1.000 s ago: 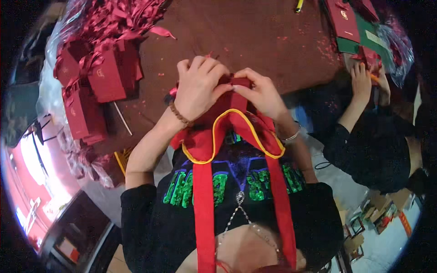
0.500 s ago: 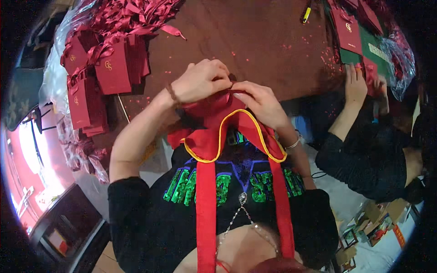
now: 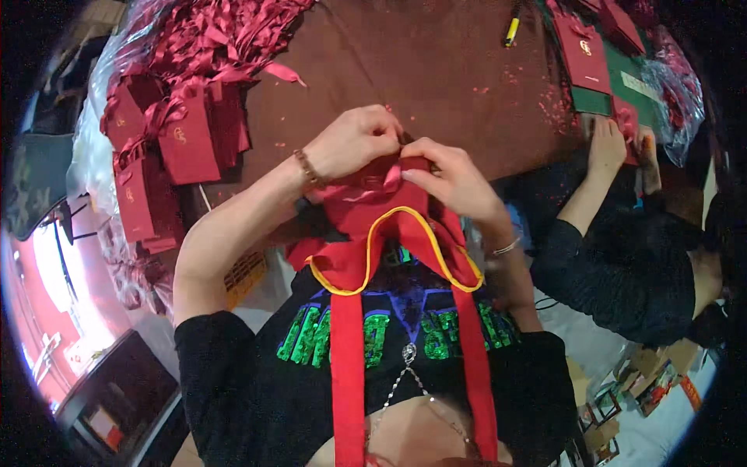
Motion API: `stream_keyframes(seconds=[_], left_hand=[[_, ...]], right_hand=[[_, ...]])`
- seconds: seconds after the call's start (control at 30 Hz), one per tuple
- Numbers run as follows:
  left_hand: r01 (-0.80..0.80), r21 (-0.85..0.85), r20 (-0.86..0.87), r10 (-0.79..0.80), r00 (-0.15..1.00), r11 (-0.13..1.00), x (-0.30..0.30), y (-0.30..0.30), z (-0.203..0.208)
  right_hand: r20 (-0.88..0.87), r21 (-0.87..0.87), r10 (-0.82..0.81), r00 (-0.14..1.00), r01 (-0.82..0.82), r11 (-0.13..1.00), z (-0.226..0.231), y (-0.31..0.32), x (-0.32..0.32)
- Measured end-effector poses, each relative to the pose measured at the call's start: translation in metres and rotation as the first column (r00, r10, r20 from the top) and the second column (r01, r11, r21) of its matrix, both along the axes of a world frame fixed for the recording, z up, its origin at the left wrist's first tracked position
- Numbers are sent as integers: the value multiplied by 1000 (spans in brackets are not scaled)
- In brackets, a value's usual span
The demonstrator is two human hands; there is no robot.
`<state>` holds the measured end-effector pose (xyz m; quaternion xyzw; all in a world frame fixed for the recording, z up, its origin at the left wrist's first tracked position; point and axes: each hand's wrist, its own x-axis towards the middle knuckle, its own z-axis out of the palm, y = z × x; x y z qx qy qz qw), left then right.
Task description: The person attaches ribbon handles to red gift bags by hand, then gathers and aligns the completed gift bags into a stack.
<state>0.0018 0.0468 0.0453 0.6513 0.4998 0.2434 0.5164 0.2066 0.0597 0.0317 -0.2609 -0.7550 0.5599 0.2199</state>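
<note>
My left hand and my right hand meet in front of my chest at the table's near edge, both with fingers pinched. Between them is a glossy crimson ribbon, its upper part hidden by the fingertips. Beneath the ribbon lies a dark red piece, perhaps a small gift bag; it blends with my red apron with yellow trim, and its outline is hard to make out.
Dark red gift bags with ribbon handles stand at the left, below a heap of crimson ribbons. Red scraps dot the brown table; a yellow cutter lies far right. A co-worker's hands handle red bags beside a green mat.
My hands stay together, and my right fingers have shifted slightly over the ribbon, more of which now shows. The whole view has shifted a little. The co-worker's hands remain at the red bags.
</note>
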Motion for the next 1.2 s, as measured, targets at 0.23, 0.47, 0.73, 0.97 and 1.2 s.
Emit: stream_keyframes(seconds=[0.23, 0.47, 0.73, 0.97, 1.2], left_hand=[[-425, 269, -10, 443, 896, 864, -26, 25, 11], [-225, 189, -91, 245, 965, 956, -33, -10, 25], [266, 616, -676, 323, 662, 741, 16, -78, -5], [290, 711, -625, 386, 679, 641, 20, -100, -7], [-162, 715, -229, 447, 865, 680, 9, -92, -14]], right_hand=[[-67, 74, 52, 996, -47, 996, -12, -12, -3], [52, -470, -126, 991, 136, 872, -45, -9, 7], [10, -443, -212, 977, 194, 875, -44, -14, -2], [-70, -523, -362, 929, 275, 807, -33, -17, -3], [-36, -398, -379, 925, 334, 854, -40, -16, 0]])
